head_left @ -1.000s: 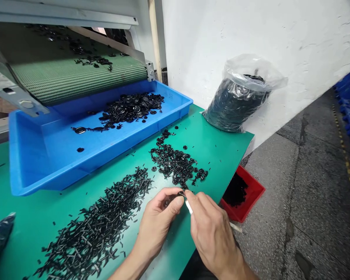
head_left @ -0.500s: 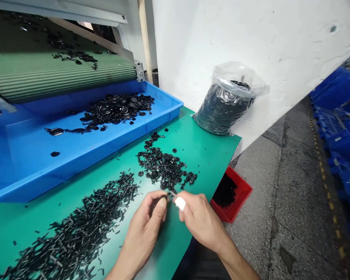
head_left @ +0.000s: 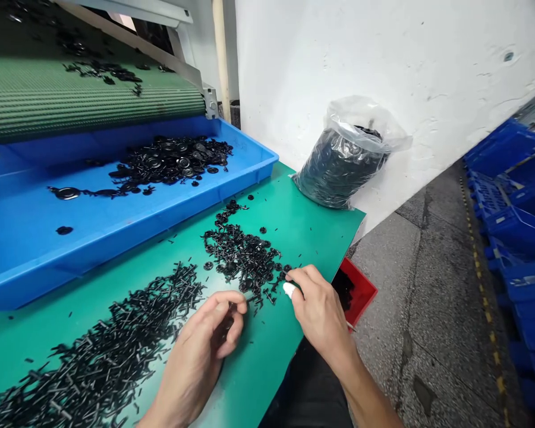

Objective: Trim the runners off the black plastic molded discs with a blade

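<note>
Black parts [head_left: 243,252] lie on the tabletop [head_left: 314,211] beside the right hand [head_left: 321,312], whose narrowly parted fingers [head_left: 301,276] could scatter them by brushing past, while the left hand [head_left: 200,336], curled around dark pieces [head_left: 227,321], could drop some if its grip loosens.

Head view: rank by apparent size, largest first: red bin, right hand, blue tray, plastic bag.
1. Blue tray, cut off by frame
2. Plastic bag
3. Right hand, forearm excluded
4. Red bin, partly hidden
By visible area; nearness probably enlarges the hand.
</note>
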The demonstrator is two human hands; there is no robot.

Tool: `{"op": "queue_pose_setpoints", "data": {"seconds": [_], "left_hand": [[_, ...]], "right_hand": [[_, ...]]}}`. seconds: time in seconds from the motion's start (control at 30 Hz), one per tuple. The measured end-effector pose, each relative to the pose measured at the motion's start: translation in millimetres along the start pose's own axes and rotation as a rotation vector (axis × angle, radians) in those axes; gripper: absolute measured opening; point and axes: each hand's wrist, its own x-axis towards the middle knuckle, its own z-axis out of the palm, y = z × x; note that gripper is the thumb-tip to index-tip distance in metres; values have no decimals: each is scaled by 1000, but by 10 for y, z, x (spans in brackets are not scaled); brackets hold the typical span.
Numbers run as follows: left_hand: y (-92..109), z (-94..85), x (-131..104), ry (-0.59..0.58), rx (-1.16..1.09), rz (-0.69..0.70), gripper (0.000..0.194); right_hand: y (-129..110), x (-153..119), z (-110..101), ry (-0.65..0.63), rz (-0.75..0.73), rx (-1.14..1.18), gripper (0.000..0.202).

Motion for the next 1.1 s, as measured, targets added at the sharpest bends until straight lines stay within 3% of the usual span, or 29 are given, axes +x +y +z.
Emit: {"op": "queue_pose_setpoints", "data": {"seconds": [0.1,0.27,0.43,0.6,0.77,0.9,1.1], "left_hand": [[13,-3,-1,-41,8,-16,31],[1,28,-22,-126,82,-20,36],[-50,21,6,-214,112,-34,35],[-81,-21,16,-212,63,-17,34],[-68,-14,1,-149,80,-6,32],[-56,-17,-6,-181,115,-31,35],[-28,27,-27,-194,152,8,29]], "right_hand": [[-28,-2,9,16,-1,43,24],[-121,-94,-15,-89,49,368,20],[-305,-184,59,-20,-122,593,26],[-352,-234,109,24,-205,605,35],[-354,-243,130,76,-102,561,38],[-360,-240,158,96,-83,505,36],[-291,-303,63,-48,-204,405,50]]}}
